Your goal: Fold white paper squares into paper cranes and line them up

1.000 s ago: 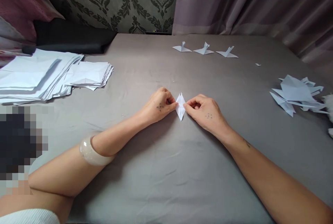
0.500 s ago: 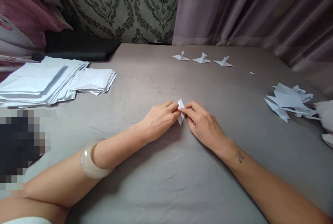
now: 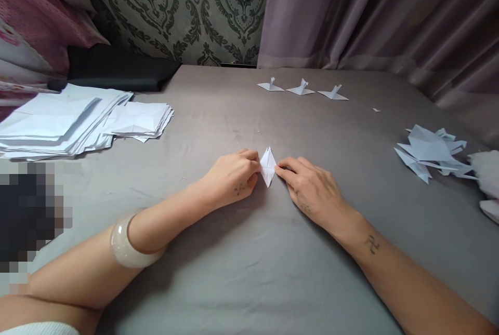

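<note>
A small white folded paper (image 3: 268, 168), shaped like a diamond with creases across its face, is held between my hands over the grey cloth. My left hand (image 3: 236, 176) pinches its left corner between thumb and fingers. On the opposite corner, the fingertips of my right hand (image 3: 312, 185) are closed in a pinch. The top point of the paper looks split into narrow tips. A pale bangle (image 3: 128, 245) circles my left forearm.
Three folded paper birds (image 3: 300, 88) stand in a row at the back. More folded paper pieces (image 3: 434, 149) are heaped at the right. Stacks of white paper (image 3: 50, 119) lie at the left, before a black folded cloth (image 3: 117, 67). Curtains (image 3: 331, 13) hang behind.
My hands have moved apart to the paper's two side corners. Its face, partly covered by my fingers before, now shows whole and wider.
</note>
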`<action>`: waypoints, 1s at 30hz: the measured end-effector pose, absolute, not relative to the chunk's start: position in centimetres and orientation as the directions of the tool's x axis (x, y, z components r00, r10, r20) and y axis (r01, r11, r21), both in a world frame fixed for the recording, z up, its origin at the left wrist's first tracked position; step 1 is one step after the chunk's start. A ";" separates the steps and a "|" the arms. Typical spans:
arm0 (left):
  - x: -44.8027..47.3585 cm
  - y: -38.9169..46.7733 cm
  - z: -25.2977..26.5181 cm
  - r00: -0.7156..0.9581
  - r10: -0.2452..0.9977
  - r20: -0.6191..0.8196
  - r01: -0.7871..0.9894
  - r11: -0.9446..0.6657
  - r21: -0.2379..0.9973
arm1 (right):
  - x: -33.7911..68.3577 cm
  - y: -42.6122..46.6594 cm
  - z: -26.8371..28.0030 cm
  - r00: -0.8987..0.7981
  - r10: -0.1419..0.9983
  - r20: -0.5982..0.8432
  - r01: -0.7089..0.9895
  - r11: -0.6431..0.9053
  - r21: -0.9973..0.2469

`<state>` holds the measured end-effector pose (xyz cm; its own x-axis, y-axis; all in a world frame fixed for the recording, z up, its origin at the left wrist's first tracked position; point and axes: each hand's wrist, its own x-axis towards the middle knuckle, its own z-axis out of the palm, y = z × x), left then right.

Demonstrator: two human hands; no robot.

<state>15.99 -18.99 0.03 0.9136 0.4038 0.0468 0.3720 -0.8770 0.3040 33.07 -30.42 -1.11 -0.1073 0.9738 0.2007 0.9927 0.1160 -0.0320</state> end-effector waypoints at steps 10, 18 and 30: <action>17.3 -17.8 -1.2 0.655 0.755 0.032 0.538 -0.496 0.681 | 33.2 -29.9 -1.4 0.022 0.974 0.226 0.966 0.038 -0.257; 17.7 -17.5 -2.2 0.679 0.734 -0.008 0.500 -0.454 0.738 | 33.2 -29.5 -1.8 0.154 0.966 0.209 0.879 -0.037 -0.476; 17.6 -18.5 -1.8 0.844 0.534 0.048 0.015 -0.113 0.994 | 33.7 -29.1 -0.5 0.223 0.975 0.022 0.399 -0.070 -0.914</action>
